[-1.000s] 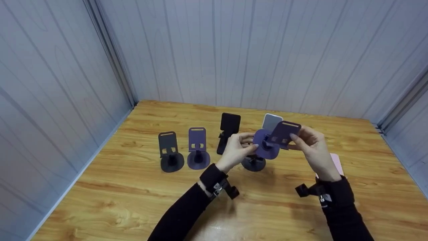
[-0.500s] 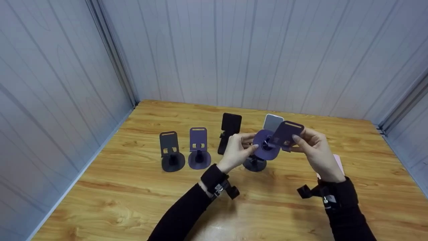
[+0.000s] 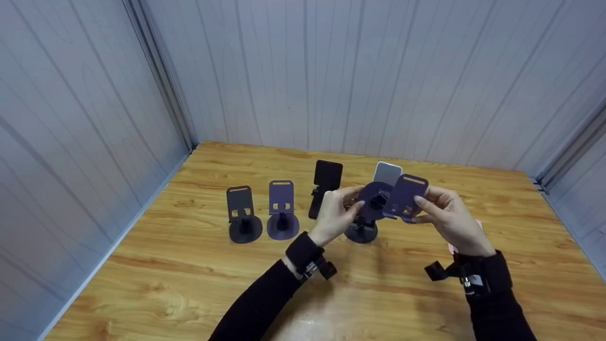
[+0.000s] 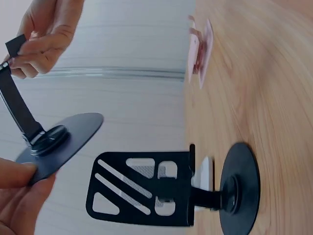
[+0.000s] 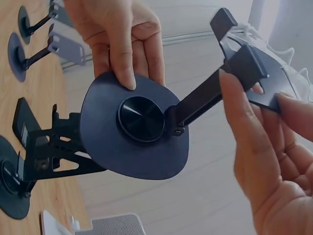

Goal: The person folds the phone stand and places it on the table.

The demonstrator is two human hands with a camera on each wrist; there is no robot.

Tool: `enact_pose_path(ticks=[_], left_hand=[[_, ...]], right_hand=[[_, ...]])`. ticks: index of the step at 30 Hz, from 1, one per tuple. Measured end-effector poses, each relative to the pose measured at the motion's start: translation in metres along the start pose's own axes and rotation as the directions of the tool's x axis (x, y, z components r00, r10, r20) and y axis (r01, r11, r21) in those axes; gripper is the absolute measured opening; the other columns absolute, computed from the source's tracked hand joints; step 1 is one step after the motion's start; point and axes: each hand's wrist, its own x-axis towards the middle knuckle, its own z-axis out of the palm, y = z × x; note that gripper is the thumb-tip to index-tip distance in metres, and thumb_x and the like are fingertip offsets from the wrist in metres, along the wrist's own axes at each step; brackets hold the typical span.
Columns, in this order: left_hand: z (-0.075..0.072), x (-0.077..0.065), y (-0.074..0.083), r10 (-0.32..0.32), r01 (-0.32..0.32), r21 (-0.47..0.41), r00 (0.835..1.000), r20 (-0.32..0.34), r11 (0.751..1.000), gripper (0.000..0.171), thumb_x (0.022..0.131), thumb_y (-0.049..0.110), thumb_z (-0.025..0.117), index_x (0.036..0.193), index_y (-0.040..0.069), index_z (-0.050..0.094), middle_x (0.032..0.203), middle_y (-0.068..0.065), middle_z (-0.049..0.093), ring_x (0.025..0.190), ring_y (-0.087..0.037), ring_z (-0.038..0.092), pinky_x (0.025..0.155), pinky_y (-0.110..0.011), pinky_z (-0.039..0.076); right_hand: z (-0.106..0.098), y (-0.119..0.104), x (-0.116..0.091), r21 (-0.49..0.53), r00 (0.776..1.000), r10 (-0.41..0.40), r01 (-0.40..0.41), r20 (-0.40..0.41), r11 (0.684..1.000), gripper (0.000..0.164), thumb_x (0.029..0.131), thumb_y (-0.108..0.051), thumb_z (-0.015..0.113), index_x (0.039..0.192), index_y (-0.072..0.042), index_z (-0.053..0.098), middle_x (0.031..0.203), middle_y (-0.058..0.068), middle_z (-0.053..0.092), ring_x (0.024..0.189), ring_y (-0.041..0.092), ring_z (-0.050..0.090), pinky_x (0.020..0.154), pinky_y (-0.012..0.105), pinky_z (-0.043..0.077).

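Observation:
A purple phone stand (image 3: 403,195) is held up off the table between both hands. My left hand (image 3: 334,217) pinches the edge of its round base (image 5: 105,134), thumb on one face. With thumb and fingers, my right hand (image 3: 453,221) grips the slotted plate, which is tilted on its hinged arm (image 4: 18,100). In the right wrist view the arm angles out from a shiny round hub on the base. Below the held stand, a black phone stand (image 4: 139,188) with a cut-out plate stands on the table, mostly hidden in the head view.
Left on the wooden table (image 3: 165,289) stand a dark grey phone stand (image 3: 240,201) and another purple one (image 3: 281,195). A black stand (image 3: 327,174) and a white-edged grey one (image 3: 388,172) are farther back. A pink stand (image 4: 195,54) sits at the right. Panelled walls (image 3: 331,71) enclose the table.
The held stand's plate has turned and dipped slightly, and its base has tilted, looking narrower from above. My right hand has shifted a little rightward; my left hand has hardly moved.

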Motion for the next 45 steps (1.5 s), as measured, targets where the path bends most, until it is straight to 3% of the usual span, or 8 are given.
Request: enact_pose_path(ticks=[8,15,21,30,33,37,41,45], left_hand=[[-0.004,0.000,-0.001,0.212,-0.202,0.209,0.977,-0.027,0.957,0.026,0.097,0.004,0.061,0.121,0.001,0.068,0.104,-0.014,0.076,0.082,-0.016,0.074,0.071,-0.015,0.057],[-0.008,-0.001,0.004,0.400,-0.364,0.424,0.917,0.005,0.829,0.025,0.096,0.002,0.061,0.120,0.003,0.069,0.095,-0.010,0.077,0.076,-0.017,0.073,0.064,-0.025,0.058],[-0.010,-0.001,0.005,0.500,-0.448,0.518,0.865,0.046,0.728,0.030,0.092,-0.001,0.064,0.121,0.006,0.067,0.092,-0.007,0.077,0.072,-0.016,0.072,0.062,-0.024,0.058],[-0.010,0.000,0.006,0.566,-0.493,0.609,0.820,0.086,0.622,0.036,0.084,-0.008,0.070,0.117,0.008,0.070,0.095,-0.003,0.077,0.074,-0.013,0.072,0.065,-0.019,0.058],[-0.011,0.000,0.007,0.565,-0.493,0.604,0.821,0.083,0.627,0.038,0.083,-0.009,0.070,0.117,0.007,0.070,0.095,-0.003,0.077,0.075,-0.013,0.072,0.065,-0.019,0.058],[-0.012,0.001,0.009,0.522,-0.466,0.564,0.850,0.070,0.682,0.033,0.088,-0.004,0.068,0.119,0.007,0.070,0.096,-0.005,0.077,0.076,-0.013,0.073,0.067,-0.019,0.058],[-0.012,0.001,0.007,0.461,-0.418,0.500,0.886,0.042,0.758,0.027,0.094,-0.001,0.063,0.119,0.006,0.070,0.097,-0.007,0.077,0.079,-0.015,0.074,0.070,-0.021,0.059],[-0.012,0.002,0.004,0.394,-0.355,0.419,0.919,-0.006,0.836,0.023,0.095,0.000,0.061,0.116,0.003,0.071,0.098,-0.009,0.077,0.083,-0.017,0.074,0.072,-0.023,0.059]], right_hand=[[-0.014,0.007,0.002,0.096,0.961,0.097,-0.126,0.259,0.987,0.036,0.106,-0.001,0.038,0.117,-0.013,0.069,0.101,-0.002,0.073,0.088,0.009,0.071,0.079,0.030,0.061],[-0.023,0.021,0.007,0.227,0.876,0.107,-0.237,0.470,0.945,0.039,0.106,0.001,0.030,0.123,-0.005,0.065,0.105,0.004,0.076,0.094,0.013,0.073,0.080,0.028,0.061],[-0.024,0.031,0.010,0.236,0.847,0.142,-0.298,0.512,0.925,0.037,0.107,0.000,0.031,0.118,-0.007,0.065,0.101,0.001,0.075,0.089,0.009,0.072,0.076,0.024,0.060],[-0.023,0.045,0.013,0.283,0.813,0.155,-0.364,0.561,0.887,0.035,0.106,0.000,0.032,0.112,-0.006,0.067,0.097,0.000,0.075,0.084,0.007,0.071,0.072,0.020,0.058],[-0.023,0.046,0.014,0.291,0.811,0.147,-0.364,0.567,0.885,0.035,0.106,0.000,0.032,0.111,-0.005,0.067,0.097,0.000,0.075,0.084,0.006,0.071,0.071,0.019,0.058],[-0.022,0.041,0.014,0.296,0.830,0.156,-0.357,0.536,0.886,0.036,0.106,0.000,0.031,0.111,-0.005,0.067,0.096,0.001,0.075,0.082,0.006,0.069,0.069,0.017,0.056],[-0.017,0.034,0.013,0.264,0.876,0.190,-0.330,0.442,0.906,0.036,0.106,0.001,0.031,0.104,-0.008,0.066,0.095,-0.001,0.072,0.084,0.007,0.069,0.070,0.019,0.056],[-0.010,0.028,0.012,0.190,0.936,0.229,-0.284,0.268,0.940,0.021,0.104,-0.002,0.042,0.103,-0.013,0.059,0.101,-0.003,0.065,0.092,0.009,0.067,0.081,0.027,0.059]])
